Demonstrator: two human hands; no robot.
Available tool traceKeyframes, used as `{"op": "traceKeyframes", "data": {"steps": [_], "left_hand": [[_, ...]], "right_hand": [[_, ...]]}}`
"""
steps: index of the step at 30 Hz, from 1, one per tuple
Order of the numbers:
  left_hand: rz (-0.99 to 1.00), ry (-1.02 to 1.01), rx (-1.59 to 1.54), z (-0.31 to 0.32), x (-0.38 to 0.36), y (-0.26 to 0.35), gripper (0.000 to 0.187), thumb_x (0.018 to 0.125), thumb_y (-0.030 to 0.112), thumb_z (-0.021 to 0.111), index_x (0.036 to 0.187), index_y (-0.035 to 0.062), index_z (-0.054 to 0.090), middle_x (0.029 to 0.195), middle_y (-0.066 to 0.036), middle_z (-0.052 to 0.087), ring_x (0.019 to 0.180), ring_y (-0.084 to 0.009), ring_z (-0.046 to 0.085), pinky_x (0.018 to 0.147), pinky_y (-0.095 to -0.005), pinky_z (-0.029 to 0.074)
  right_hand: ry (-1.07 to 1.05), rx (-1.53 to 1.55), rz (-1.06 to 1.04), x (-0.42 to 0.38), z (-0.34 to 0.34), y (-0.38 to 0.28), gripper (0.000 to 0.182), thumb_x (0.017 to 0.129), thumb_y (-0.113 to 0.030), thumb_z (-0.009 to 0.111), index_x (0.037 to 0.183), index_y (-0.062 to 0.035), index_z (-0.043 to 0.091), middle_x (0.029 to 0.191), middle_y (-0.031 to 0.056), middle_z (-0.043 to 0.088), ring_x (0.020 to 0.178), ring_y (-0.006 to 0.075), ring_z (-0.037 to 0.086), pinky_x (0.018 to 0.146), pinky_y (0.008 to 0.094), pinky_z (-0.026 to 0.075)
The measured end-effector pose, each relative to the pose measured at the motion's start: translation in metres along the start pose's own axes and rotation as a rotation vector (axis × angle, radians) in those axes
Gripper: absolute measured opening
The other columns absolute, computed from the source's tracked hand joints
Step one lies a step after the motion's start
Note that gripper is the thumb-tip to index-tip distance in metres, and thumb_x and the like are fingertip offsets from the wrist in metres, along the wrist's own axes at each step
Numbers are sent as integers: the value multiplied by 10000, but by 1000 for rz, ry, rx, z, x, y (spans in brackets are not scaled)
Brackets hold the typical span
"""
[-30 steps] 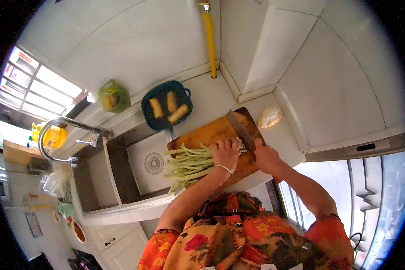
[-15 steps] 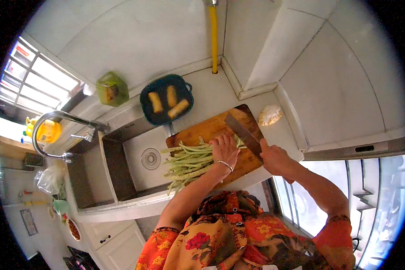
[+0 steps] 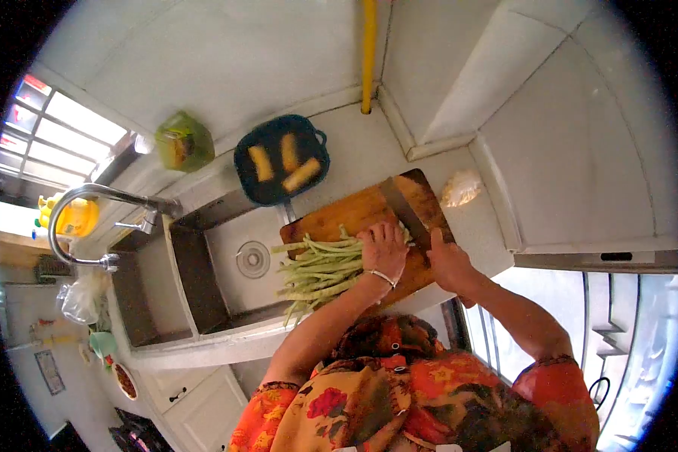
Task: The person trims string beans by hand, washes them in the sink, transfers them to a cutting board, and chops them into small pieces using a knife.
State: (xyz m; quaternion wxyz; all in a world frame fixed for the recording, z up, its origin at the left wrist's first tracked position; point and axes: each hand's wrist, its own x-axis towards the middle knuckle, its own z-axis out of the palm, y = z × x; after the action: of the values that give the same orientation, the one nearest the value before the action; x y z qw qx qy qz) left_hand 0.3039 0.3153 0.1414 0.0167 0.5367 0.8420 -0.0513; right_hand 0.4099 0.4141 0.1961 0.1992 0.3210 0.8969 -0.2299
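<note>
A wooden cutting board [image 3: 354,209] lies on the counter beside the sink, bearing a bundle of long green beans [image 3: 320,270]. My left hand [image 3: 385,248] presses on the right part of the bundle, its fingers closed together over the beans; a bracelet circles the wrist. In my right hand [image 3: 449,264] is the handle of a cleaver [image 3: 408,207], whose wide blade slants up and left over the board, just right of my left fingers. The bean ends by the blade are partly hidden by my fingers and the cleaver.
Left of the board is a double sink [image 3: 226,264] with a curved faucet [image 3: 113,190]. Behind it stand a dark blue basket [image 3: 279,181] holding several yellowish pieces and a green bag [image 3: 184,142]. A pale bundle [image 3: 462,187] lies right of the board, near the wall.
The cleaver has moved left relative to the board, closer to my left hand, and its blade stands more upright. My right hand has shifted with it. The whole view has shifted slightly.
</note>
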Motion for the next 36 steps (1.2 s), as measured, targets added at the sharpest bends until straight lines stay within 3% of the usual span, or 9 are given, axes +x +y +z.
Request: {"op": "traceKeyframes", "data": {"steps": [6, 8, 11, 15, 17, 24, 27, 29, 36], "left_hand": [[-46, 27, -146, 3, 0, 1, 792, 747, 589, 535, 1261, -3, 423, 1220, -165, 461, 1120, -344, 411, 875, -521, 327], [10, -129, -131, -17, -2, -6, 961, 664, 648, 592, 1303, -28, 353, 1271, -195, 418, 1161, -362, 393, 939, -524, 298], [143, -70, -59, -12, -3, -19, 1036, 632, 646, 629, 1323, -51, 296, 1289, -218, 396, 1186, -366, 381, 994, -525, 257], [132, -86, -70, -11, -6, -29, 1029, 633, 630, 642, 1322, -52, 297, 1327, -219, 363, 1197, -356, 384, 1012, -529, 239], [35, -225, -75, -25, -12, -29, 1004, 650, 625, 632, 1324, -42, 302, 1336, -213, 358, 1195, -351, 390, 1019, -528, 233], [0, -121, -15, -7, -14, -20, 818, 763, 544, 573, 1302, -30, 352, 1240, -170, 453, 1122, -316, 427, 945, -489, 305], [6, -79, 52, -6, -15, -19, 719, 807, 503, 535, 1280, -19, 390, 1203, -154, 482, 1108, -314, 430, 904, -479, 326], [47, -46, 44, -2, -15, -20, 666, 813, 474, 535, 1248, -18, 421, 1165, -146, 498, 1065, -307, 440, 858, -478, 339], [42, -22, -44, 4, -13, -21, 605, 792, 460, 553, 1171, -7, 488, 1095, -149, 513, 989, -302, 453, 816, -487, 348]], "right_hand": [[39, 56, -24, -7, -10, -2, 295, 837, -95, 515, 1032, -4, 314, 796, 279, 582, 784, 458, 569, 670, 527, 443], [-20, 49, -74, -15, -26, -12, 289, 841, -101, 508, 1032, 3, 318, 797, 286, 581, 779, 462, 571, 674, 526, 444], [80, 22, -126, -11, -14, -2, 385, 752, -74, 545, 1069, 47, 362, 769, 277, 599, 740, 443, 600, 633, 517, 476], [90, 18, -114, -9, -11, 0, 390, 749, -82, 555, 1068, 41, 365, 782, 270, 605, 743, 437, 604, 634, 506, 484], [31, 51, -64, -10, -12, -1, 305, 840, -96, 510, 1061, 4, 326, 808, 290, 573, 801, 450, 569, 684, 518, 436], [-8, -20, -23, -39, -47, -16, 301, 843, -90, 503, 1062, -2, 316, 784, 292, 569, 782, 450, 565, 671, 522, 432], [-45, -53, -66, -43, -41, -5, 276, 833, -79, 508, 1020, -7, 319, 740, 281, 573, 739, 455, 568, 649, 527, 438], [-53, -96, -127, -40, -32, 0, 492, 733, -20, 526, 1154, 50, 281, 702, 249, 592, 684, 428, 599, 601, 498, 477], [-138, -107, -70, -32, -40, -15, 462, 729, 3, 508, 1134, 60, 292, 742, 267, 592, 737, 428, 599, 670, 509, 467]]}}
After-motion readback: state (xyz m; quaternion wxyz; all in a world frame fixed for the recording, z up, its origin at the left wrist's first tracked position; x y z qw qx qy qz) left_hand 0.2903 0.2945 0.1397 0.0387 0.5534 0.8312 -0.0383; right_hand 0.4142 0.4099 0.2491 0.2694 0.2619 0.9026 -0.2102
